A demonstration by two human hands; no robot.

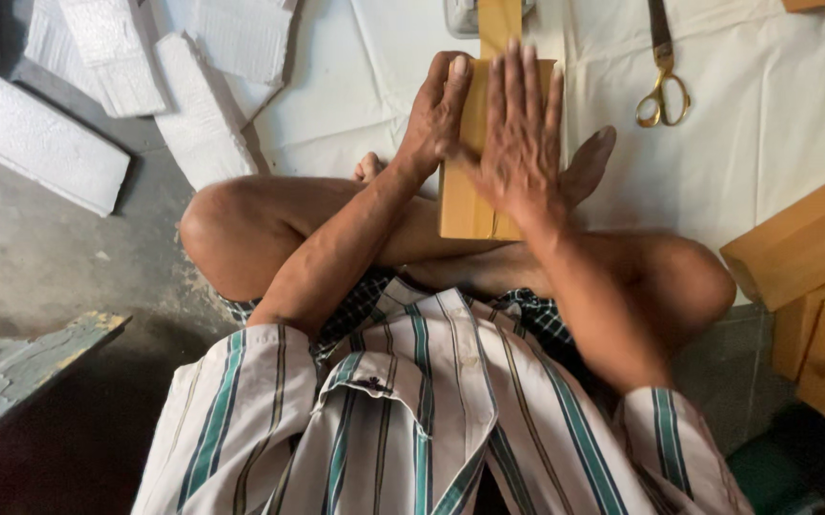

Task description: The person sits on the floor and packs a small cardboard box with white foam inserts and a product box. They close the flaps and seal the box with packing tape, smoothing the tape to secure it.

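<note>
cloth (pixel 774 143): white sheet lying under my work, 12 to 3 o'clock.
foam slabs (pixel 50 143): piled at 10 o'clock.
box (pixel 462 205): tan parcel resting at centre on my crossed legs.
left hand (pixel 434 114): fingers together, gripping its left edge, steadying it.
right hand (pixel 519 133): fingers spread flat, pressing the top down.
scissors (pixel 661 91): lying at 1 o'clock, within reach.

Soft daylight, brightest on the far white sheet (pixel 774 114), no harsh glare. Near left corner falls into deep shadow. Right hand (pixel 519 133) is motion-blurred; wide-angle lens stretches the edges a bit.
</note>
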